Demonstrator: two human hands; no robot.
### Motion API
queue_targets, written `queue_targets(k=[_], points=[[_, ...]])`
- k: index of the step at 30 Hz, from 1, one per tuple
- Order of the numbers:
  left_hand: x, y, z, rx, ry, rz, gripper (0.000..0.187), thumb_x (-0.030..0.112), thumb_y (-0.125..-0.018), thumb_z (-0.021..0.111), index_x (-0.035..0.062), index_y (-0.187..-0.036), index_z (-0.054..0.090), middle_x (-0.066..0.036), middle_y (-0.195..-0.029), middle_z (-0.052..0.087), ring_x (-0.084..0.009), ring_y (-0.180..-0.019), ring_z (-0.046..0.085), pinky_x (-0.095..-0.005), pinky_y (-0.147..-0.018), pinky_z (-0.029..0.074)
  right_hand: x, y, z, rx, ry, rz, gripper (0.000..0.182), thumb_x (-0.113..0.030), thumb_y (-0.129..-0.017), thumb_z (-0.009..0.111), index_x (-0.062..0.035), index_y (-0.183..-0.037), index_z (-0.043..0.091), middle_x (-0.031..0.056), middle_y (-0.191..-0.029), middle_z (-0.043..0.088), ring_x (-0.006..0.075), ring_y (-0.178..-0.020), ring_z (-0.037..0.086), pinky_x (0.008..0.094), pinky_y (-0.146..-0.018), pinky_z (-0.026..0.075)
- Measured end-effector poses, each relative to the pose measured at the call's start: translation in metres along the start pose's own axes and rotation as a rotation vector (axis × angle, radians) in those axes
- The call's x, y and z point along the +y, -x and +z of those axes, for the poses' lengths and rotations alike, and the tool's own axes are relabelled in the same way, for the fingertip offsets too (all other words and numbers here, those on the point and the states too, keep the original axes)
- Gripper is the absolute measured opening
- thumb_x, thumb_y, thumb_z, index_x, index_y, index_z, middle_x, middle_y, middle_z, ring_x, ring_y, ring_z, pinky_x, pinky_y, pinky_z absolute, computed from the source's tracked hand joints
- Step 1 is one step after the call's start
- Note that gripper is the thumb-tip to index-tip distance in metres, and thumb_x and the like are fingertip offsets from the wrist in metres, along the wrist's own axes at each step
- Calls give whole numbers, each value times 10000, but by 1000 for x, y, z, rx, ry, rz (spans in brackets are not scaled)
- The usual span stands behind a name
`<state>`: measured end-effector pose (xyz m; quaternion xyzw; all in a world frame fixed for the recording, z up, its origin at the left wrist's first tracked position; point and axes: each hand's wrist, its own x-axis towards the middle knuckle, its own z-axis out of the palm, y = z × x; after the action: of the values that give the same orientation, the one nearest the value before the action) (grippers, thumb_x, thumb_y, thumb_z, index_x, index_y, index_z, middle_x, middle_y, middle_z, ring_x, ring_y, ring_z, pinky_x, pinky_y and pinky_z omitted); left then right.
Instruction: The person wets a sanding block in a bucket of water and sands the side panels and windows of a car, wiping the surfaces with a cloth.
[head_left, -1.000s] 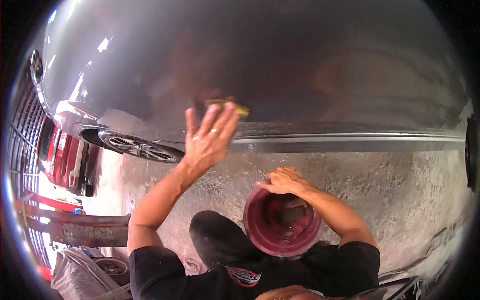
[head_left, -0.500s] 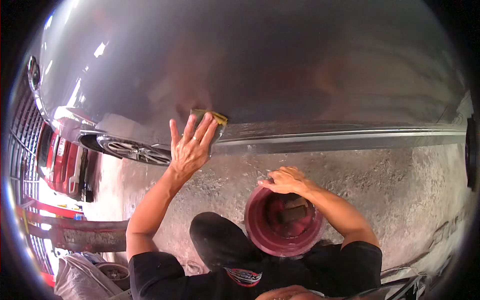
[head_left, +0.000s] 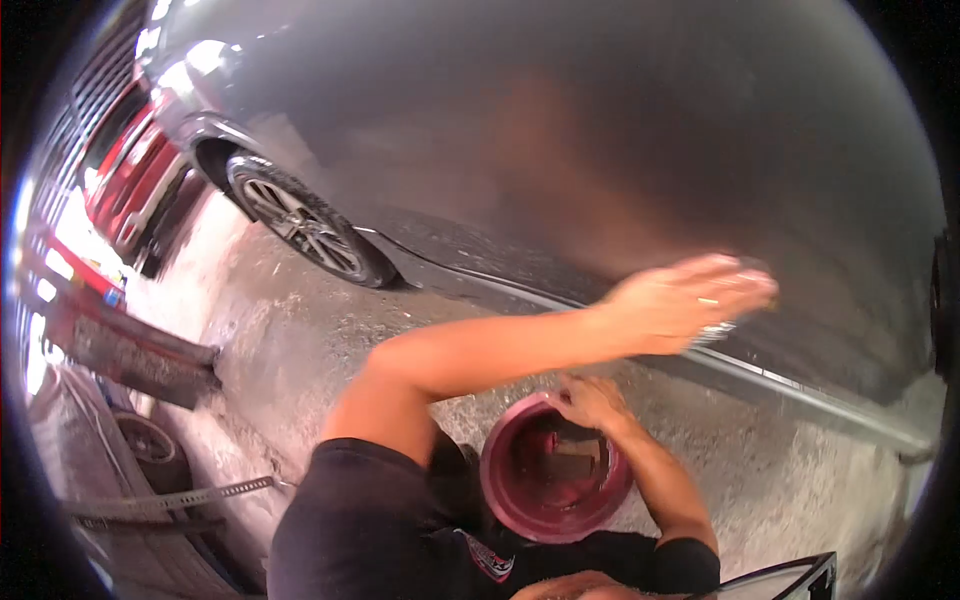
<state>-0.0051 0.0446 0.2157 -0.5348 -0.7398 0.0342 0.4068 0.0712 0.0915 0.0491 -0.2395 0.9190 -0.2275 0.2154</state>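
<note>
My left hand (head_left: 690,305), blurred by motion, reaches across to the right against the lower door of a dark grey car (head_left: 450,160), fingers together. Part of a thin pad (head_left: 712,335) shows below its palm; most of it is hidden. My right hand (head_left: 598,403) grips the upper rim of a dark red bucket (head_left: 505,500). Inside the bucket lies a brownish block (head_left: 575,466).
A car wheel (head_left: 300,220) stands at the upper left, with a red vehicle (head_left: 135,185) beyond it. At the lower left are a long reddish part (head_left: 130,350), a loose wheel (head_left: 148,440), a perforated metal strip (head_left: 190,498) and grey sheeting.
My left hand has swept right along the car's side, and the yellowish pad is now mostly hidden. My right hand remains on the bucket. The view has turned and shifted right.
</note>
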Motion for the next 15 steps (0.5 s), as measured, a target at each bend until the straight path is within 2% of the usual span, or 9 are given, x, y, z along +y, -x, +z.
queue_targets(k=[3, 4, 5, 6, 8, 10, 11, 14, 15], points=[[-77, 115, -46, -231, -30, -299, 773, 562, -859, 547, 60, -1431, 407, -112, -1465, 425, -264, -1349, 378, -454, -1115, 263, 0, -10, 6, 39, -5, -19, 595, -576, -913, 496, -36, -1098, 663, 206, -960, 707, 418, -911, 670, 514, -801, 520], [-92, 110, -91, -708, -51, -563, 872, 565, -842, 581, 35, -1481, 313, -199, -1522, 323, -345, -1352, 358, -515, -1121, 246, -2, -11, 8, 41, -7, -29, 595, -576, -913, 496, -36, -1098, 663, 206, -960, 707, 418, -911, 670, 514, -801, 520], [-117, 188, -54, -17, -318, -381, 918, 479, -874, 601, 2, -1524, 163, -269, -1578, 131, -407, -1411, 266, -549, -1150, 191, -2, -13, 8, 28, -14, -12, 609, -588, -912, 490, -35, -1099, 664, 212, -978, 704, 410, -932, 670, 512, -815, 519], [-133, 207, -67, 41, -366, -575, 891, 381, -936, 546, -23, -1529, 17, -263, -1593, -41, -394, -1478, 105, -534, -1188, 94, 0, -13, 7, 16, -20, 10, 624, -600, -910, 483, -35, -1100, 664, 217, -997, 701, 401, -953, 671, 510, -829, 519], [-177, 262, -79, 560, 91, -1251, 824, 220, -955, 516, -89, -1502, -17, -301, -1579, -8, -358, -1494, 13, -478, -1199, 31, 5, -8, 9, 28, -13, 13, 631, -605, -913, 474, -34, -1102, 665, 219, -1000, 701, 401, -955, 671, 510, -835, 519], [-204, 321, -90, 34, -488, -1376, 713, 276, -1036, 380, -54, -1515, -34, -264, -1593, -16, -339, -1493, -29, -457, -1196, -6, 2, -7, 12, 47, -10, 17, 638, -609, -915, 466, -34, -1104, 665, 220, -1003, 700, 400, -956, 671, 509, -841, 520], [-198, 301, -84, 52, -477, -1370, 713, 276, -1036, 380, -54, -1515, -34, -264, -1593, -16, -339, -1493, -29, -457, -1196, -6, 4, -11, 9, 52, -6, 14, 633, -606, -915, 471, -34, -1110, 662, 220, -1004, 700, 402, -956, 670, 508, -841, 519], [-126, 232, -55, 150, -261, -708, 838, 143, -913, 508, -88, -1501, -43, -314, -1570, -81, -447, -1462, -98, -519, -1184, -40, 1, -10, 12, 9, -13, 4, 628, -598, -914, 481, -32, -1123, 656, 218, -1007, 699, 406, -959, 667, 502, -844, 520], [-104, 208, -44, 58, -271, -503, 937, 196, -862, 576, -94, -1496, -50, -338, -1556, -94, -469, -1453, -108, -539, -1179, -53, 1, -14, 9, 19, -20, -3, 627, -594, -914, 485, -30, -1131, 652, 216, -1010, 700, 408, -963, 666, 498, -847, 520]])
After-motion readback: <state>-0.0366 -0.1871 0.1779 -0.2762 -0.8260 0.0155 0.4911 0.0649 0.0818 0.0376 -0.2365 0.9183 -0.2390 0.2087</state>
